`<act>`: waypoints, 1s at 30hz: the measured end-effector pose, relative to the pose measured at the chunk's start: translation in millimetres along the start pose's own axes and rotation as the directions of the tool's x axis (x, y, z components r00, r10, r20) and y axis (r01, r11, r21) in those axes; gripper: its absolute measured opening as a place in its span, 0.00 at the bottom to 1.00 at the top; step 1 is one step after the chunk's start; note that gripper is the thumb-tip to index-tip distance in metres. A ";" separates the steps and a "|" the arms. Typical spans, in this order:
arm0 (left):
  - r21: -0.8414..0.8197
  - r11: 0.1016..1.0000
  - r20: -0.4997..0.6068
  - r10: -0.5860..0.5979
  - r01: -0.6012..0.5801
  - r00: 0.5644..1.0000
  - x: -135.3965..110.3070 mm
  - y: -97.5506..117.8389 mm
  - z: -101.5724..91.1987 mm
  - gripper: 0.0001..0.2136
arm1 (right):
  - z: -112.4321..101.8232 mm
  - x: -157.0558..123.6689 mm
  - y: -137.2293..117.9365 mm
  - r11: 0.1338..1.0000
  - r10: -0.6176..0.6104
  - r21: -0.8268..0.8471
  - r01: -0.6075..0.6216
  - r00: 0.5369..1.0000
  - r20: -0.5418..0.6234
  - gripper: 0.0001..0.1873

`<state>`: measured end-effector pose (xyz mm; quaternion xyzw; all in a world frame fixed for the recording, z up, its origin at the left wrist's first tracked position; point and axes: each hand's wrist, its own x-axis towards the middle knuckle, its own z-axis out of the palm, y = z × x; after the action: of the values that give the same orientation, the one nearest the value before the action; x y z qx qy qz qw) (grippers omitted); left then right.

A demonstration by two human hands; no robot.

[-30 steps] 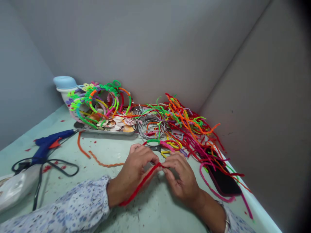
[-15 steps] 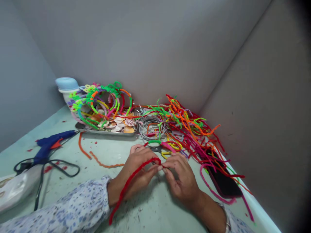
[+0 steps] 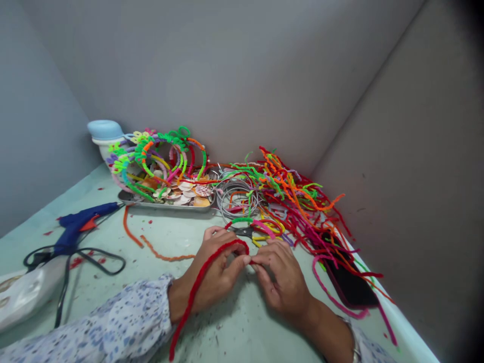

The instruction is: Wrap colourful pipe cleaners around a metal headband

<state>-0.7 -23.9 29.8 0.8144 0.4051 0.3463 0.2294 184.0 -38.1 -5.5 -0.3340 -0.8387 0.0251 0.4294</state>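
My left hand (image 3: 217, 280) and my right hand (image 3: 286, 283) meet above the table, their thumbs and fingertips pinched close together. Between them they grip a red pipe cleaner (image 3: 194, 290), whose long tail arcs over my left hand and hangs toward the front edge. Behind the fingers, a curved headband (image 3: 242, 220) wrapped in green, pink and red spans from one hand to the other. Its lower part is hidden by my hands. Just beyond it lies a dark tool (image 3: 244, 232) with yellow handles, partly covered.
Finished-looking colourful headbands (image 3: 181, 133) rest on a metal tray (image 3: 177, 206) of shells, by a blue-capped white bottle (image 3: 105, 130). A wire coil (image 3: 236, 199) and heaped pipe cleaners (image 3: 287, 191) lie right of it. A phone (image 3: 350, 282) sits far right, a blue glue gun (image 3: 71, 237) left.
The red pipe cleaner's loop has tightened slightly at my fingertips, and its tail hangs a bit lower. Both hands stay pinched in nearly the same place.
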 end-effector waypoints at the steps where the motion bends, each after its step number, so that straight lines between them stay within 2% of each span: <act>1: 0.008 1.000 0.002 -0.007 0.007 1.000 -0.3 -0.1 0.3 0.07 | 0.0 0.0 -0.2 1.000 -0.002 -0.001 0.002 1.000 0.005 0.11; 9: -0.007 0.993 0.063 -0.117 0.118 0.991 0.6 -1.5 2.5 0.09 | 1.0 -2.6 0.5 0.999 -0.043 -0.030 0.045 0.998 0.040 0.12; 12: -0.059 0.984 0.059 -0.164 0.167 0.985 1.4 -5.3 5.7 0.09 | 3.1 -1.8 1.9 1.000 0.006 -0.007 -0.006 0.999 0.039 0.11; 14: -0.082 0.988 0.001 -0.133 0.133 0.991 1.1 -9.2 8.4 0.08 | 4.3 -0.9 2.7 0.998 0.058 0.017 -0.059 0.998 0.033 0.09; 16: -0.059 0.996 -0.095 -0.070 0.065 0.993 0.4 -13.1 10.2 0.05 | 4.7 -0.6 3.1 0.994 0.099 0.038 -0.100 0.995 0.026 0.08; 18: -0.021 1.000 -0.147 0.003 -0.006 0.989 -0.3 -15.7 10.2 0.05 | 4.4 -0.8 3.4 0.991 0.126 0.052 -0.127 0.992 0.017 0.08; 24: 0.086 0.977 -0.111 0.205 -0.196 0.972 -1.2 -16.4 5.9 0.02 | 3.1 -2.2 3.5 0.985 0.163 0.067 -0.162 0.987 -0.009 0.08; 30: 0.164 0.955 -0.107 0.266 -0.246 0.958 -4.0 -15.5 5.0 0.02 | 2.5 -2.6 2.7 0.982 0.173 0.077 -0.171 0.985 -0.017 0.07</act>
<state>-6.5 -18.9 14.9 0.8511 0.3346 0.3933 0.0946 184.6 -36.9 -9.7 -0.3892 -0.8000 0.0898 0.4478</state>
